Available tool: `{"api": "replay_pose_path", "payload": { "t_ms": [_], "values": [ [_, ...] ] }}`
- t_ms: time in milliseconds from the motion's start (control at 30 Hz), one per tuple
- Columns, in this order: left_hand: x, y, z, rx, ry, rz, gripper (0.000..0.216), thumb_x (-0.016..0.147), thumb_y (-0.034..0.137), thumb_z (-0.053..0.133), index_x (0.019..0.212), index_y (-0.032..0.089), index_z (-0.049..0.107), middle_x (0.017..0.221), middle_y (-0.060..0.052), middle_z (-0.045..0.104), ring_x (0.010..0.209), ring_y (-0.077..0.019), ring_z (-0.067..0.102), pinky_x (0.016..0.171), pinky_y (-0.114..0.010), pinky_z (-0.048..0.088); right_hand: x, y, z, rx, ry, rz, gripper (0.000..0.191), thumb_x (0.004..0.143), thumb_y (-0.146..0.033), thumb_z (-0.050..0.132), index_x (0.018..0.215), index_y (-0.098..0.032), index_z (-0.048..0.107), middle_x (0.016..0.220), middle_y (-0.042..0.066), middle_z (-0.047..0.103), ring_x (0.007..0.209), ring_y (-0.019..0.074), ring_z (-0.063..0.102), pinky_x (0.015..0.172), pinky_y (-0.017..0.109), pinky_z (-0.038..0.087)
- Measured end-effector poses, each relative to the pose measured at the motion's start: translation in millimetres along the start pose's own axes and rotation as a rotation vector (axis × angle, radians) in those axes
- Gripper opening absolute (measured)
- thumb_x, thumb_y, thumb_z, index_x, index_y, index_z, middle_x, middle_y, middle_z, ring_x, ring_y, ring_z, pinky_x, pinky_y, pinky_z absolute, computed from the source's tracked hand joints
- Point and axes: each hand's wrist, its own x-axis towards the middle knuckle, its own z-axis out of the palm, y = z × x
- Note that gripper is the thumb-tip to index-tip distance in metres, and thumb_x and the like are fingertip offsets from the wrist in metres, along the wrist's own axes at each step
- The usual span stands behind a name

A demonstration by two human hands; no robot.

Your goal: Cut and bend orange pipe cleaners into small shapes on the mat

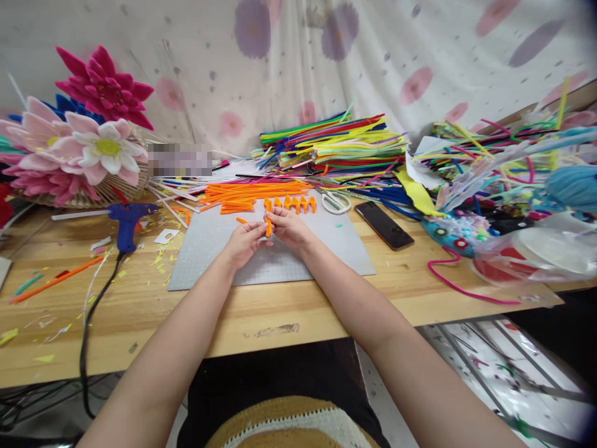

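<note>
1. Left hand [247, 239] and right hand [290, 228]: centre of view, fingertips pinched together on an orange fuzzy piece [268, 228], above the mat.
2. Piece partly covered by fingers; exact shape unclear. Orange tip poking out at 10 o'clock of left hand: can't tell if same piece.
3. Curved orange pieces [298, 204] in a row, 1 o'clock from the hands; nearest partly hidden.
4. Scissors [336, 202], 2 o'clock: handles visible, blades hard to make out.
5. Blurred-out patch [180, 160], 11 o'clock: unreadable.
6. Felt-like flowers [100, 146], 10 o'clock, cut off at left edge. Clear plastic bag [545, 252], 3 o'clock, cut off right; contents vague.
7. Surface: grey mat [198, 258] on wooden table [289, 305]; yellow scraps at 9 o'clock, near blue glue gun [127, 225]. Dark-screened phone [385, 225], 3 o'clock.
8. Room: flower-print cloth [396, 50] hangs at 12 o'clock. Glossy, barred surface below table, 5 o'clock: can't identify.
</note>
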Motion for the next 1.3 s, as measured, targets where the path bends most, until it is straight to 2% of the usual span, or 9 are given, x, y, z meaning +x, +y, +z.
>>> {"api": "replay_pose_path", "payload": {
  "t_ms": [167,300,400,567,767,867,967,1133,1300],
  "values": [
    [-3,4,8,-0.107,0.027,-0.113,0.005,0.067,0.018,0.068,0.069,0.014,0.065,0.067,-0.002,0.061,0.057,-0.0071,0.054,0.05,-0.018,0.049,-2,0,2,0.055,-0.021,0.015,0.025,0.07,-0.033,0.066,0.062,-0.017,0.049,0.049,-0.006,0.046,0.044,0.0056,0.041,0.048,0.02,0.037],
    [-1,1,7,-0.039,0.045,-0.049,0.008,0.064,0.021,0.068,0.065,0.014,0.065,0.064,-0.001,0.059,0.057,-0.0083,0.052,0.053,-0.021,0.049,2,4,-2,0.016,-0.018,-0.016,0.026,0.066,-0.034,0.068,0.065,-0.018,0.048,0.054,-0.006,0.048,0.047,0.0053,0.043,0.049,0.02,0.037],
    [3,-3,1,0.234,0.176,0.09,0.012,0.063,0.025,0.065,0.058,0.015,0.061,0.059,0.0,0.056,0.056,-0.0102,0.05,0.056,-0.025,0.047,8,10,-6,-0.153,0.047,-0.074,0.029,0.063,-0.037,0.069,0.069,-0.018,0.048,0.057,-0.007,0.048,0.048,0.0049,0.042,0.049,0.019,0.035],
    [3,-3,-7,1.027,0.398,0.413,0.013,0.069,0.025,0.059,0.058,0.018,0.061,0.068,-0.003,0.057,0.068,-0.0148,0.053,0.067,-0.026,0.04,14,17,-8,-0.626,0.267,-0.148,0.029,0.061,-0.041,0.068,0.066,-0.017,0.051,0.06,-0.005,0.05,0.054,0.0071,0.042,0.054,0.022,0.033],
    [2,-5,-1,1.386,0.419,0.455,0.015,0.074,0.026,0.054,0.066,0.019,0.065,0.078,-0.006,0.059,0.072,-0.0188,0.056,0.065,-0.029,0.038,9,12,-2,-0.932,0.334,-0.183,0.025,0.07,-0.032,0.058,0.055,-0.017,0.047,0.053,-0.004,0.046,0.055,0.0082,0.04,0.057,0.024,0.029],
    [3,-6,-4,1.325,0.356,0.451,0.016,0.074,0.028,0.055,0.068,0.018,0.067,0.078,-0.006,0.06,0.073,-0.0175,0.056,0.068,-0.029,0.04,10,8,-5,-0.891,0.307,-0.158,0.025,0.069,-0.026,0.058,0.052,-0.017,0.043,0.05,-0.006,0.041,0.054,0.0074,0.037,0.056,0.024,0.027],
    [5,-6,-8,1.068,0.257,0.407,0.017,0.072,0.03,0.058,0.068,0.016,0.067,0.076,-0.004,0.061,0.07,-0.0149,0.056,0.066,-0.027,0.044,10,6,-11,-0.705,0.194,-0.112,0.021,0.069,-0.023,0.057,0.054,-0.016,0.044,0.051,-0.007,0.04,0.051,0.0061,0.034,0.054,0.023,0.027],
    [4,-2,-6,0.427,0.151,0.144,0.028,0.058,0.038,0.071,0.067,0.013,0.066,0.064,-0.001,0.059,0.059,-0.0108,0.052,0.05,-0.023,0.045,5,2,-17,-0.284,-0.027,-0.007,0.024,0.064,-0.029,0.066,0.059,-0.015,0.048,0.051,-0.007,0.044,0.046,0.0036,0.034,0.048,0.02,0.026],
    [2,2,-5,0.021,0.038,-0.097,0.023,0.054,0.027,0.077,0.068,0.012,0.067,0.064,-0.001,0.061,0.057,-0.0074,0.053,0.047,-0.017,0.044,0,1,-13,0.007,-0.143,0.075,0.025,0.063,-0.026,0.071,0.061,-0.015,0.049,0.05,-0.006,0.049,0.047,0.0043,0.044,0.05,0.018,0.035]
  ]
}}
